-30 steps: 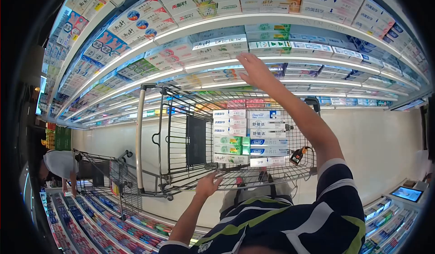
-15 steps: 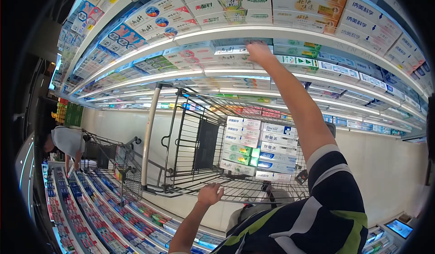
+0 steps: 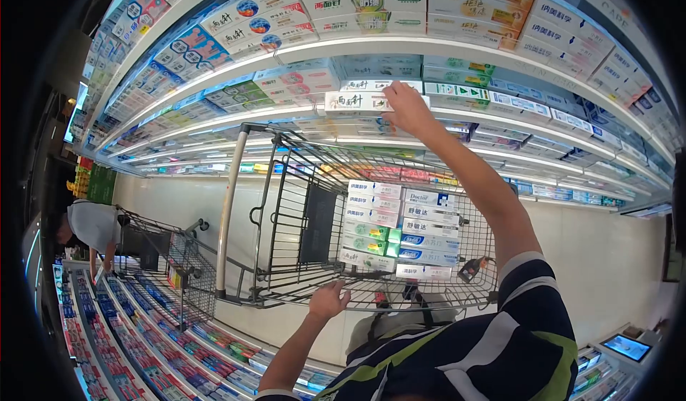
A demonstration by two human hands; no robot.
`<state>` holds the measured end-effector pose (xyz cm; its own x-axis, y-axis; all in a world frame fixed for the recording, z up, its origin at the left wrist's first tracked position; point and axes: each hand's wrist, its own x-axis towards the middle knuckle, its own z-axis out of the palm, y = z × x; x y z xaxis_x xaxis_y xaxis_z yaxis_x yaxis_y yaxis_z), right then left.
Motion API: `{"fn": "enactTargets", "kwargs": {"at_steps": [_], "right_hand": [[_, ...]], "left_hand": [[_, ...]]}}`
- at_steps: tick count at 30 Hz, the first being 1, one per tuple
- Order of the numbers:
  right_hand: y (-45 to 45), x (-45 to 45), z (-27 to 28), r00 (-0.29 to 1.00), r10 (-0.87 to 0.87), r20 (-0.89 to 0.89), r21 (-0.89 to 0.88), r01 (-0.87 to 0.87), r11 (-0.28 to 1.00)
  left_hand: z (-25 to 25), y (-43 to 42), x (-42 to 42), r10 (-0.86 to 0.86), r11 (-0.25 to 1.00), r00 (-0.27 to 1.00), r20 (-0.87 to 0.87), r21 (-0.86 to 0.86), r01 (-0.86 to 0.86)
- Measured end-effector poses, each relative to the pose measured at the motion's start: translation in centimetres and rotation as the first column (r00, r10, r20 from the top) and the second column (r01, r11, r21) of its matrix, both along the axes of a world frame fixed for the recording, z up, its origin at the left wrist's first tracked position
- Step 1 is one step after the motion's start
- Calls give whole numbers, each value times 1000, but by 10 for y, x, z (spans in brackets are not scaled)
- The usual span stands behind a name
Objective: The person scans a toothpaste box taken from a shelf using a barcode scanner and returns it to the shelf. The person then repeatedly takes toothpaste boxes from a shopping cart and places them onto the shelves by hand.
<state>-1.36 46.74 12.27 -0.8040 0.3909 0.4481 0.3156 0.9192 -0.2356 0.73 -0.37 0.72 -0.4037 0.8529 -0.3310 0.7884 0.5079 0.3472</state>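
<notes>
My right hand [image 3: 407, 108] is closed on the right end of a long white toothpaste box [image 3: 357, 102] with dark lettering, which sticks out past the shelf edge. Another similar white box [image 3: 364, 85] lies right behind it. My left hand [image 3: 328, 300] is beside the near rim of the wire shopping cart [image 3: 280, 278], holding nothing, with thumb and fingers a little apart; I cannot tell whether it touches the wire. In the cart, two stacks of toothpaste boxes [image 3: 429, 226] lie side by side, white, blue and green.
Lit shelves [image 3: 300, 58] packed with toothpaste boxes curve across the far side. Low racks [image 3: 136, 329] of coloured packages stand at lower left. Another person [image 3: 91, 226] bends over them beside a second cart [image 3: 193, 279]. A small screen [image 3: 626, 348] is at lower right.
My right hand has pulled the white toothpaste box forward, out over the shelf edge. My left hand stays near the cart rim. The view has shifted slightly.
</notes>
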Motion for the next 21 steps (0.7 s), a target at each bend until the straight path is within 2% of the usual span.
{"fn": "enactTargets", "kwargs": {"at_steps": [2, 3, 4, 5, 6, 7, 8, 10, 11, 13, 14, 17, 19, 21], "right_hand": [[-29, 30, 6, 987, 148, 62, -49, -145, 988], [-45, 45, 10, 979, 161, 123, -92, -150, 984], [-64, 65, 15, 976, 153, 157, -124, -134, 983], [-81, 83, 22, 966, 205, 157, -156, -181, 971], [-97, 99, 29, 954, 256, 155, -185, -227, 956], [-114, 114, 36, 949, 247, 196, -234, -199, 952], [-129, 126, 41, 947, 238, 217, -250, -182, 951], [-149, 145, 51, 917, 209, 340, -307, -102, 946], [-156, 153, 51, 921, 197, 337, -301, -93, 949], [-165, 166, 49, 926, 182, 331, -306, -77, 949], [-167, 171, 46, 930, 179, 320, -316, -73, 946], [-175, 182, 53, 933, 132, 336, -302, -26, 953], [-181, 191, 61, 925, 111, 364, -306, 6, 952], [-180, 210, 65, 959, -11, 285, -252, 86, 964]], "left_hand": [[6, 6, -5, 129, 991, 974, 186, -53, -122], [-6, 6, -16, 135, 987, 933, 332, 37, -156], [-20, 12, -23, 259, 903, 743, 618, 119, -414], [4, 32, -27, 278, 820, 555, 784, 108, -563], [4, 52, -39, 204, 760, 549, 811, 223, -611], [54, 80, -38, 246, 674, 276, 929, 40, -737], [75, 95, -42, 113, 668, 146, 983, 33, -743], [105, 120, -43, -34, 721, -4, 999, 22, -692], [110, 127, -43, -40, 729, -9, 999, 23, -684], [116, 137, -40, -31, 814, -122, 992, -46, -579], [116, 140, -37, -38, 821, -120, 992, -37, -569], [111, 145, -27, -13, 800, 14, 1000, 19, -600], [105, 144, -26, -33, 809, 6, 999, 31, -587], [101, 141, -29, -50, 810, 2, 999, 42, -585]]}}
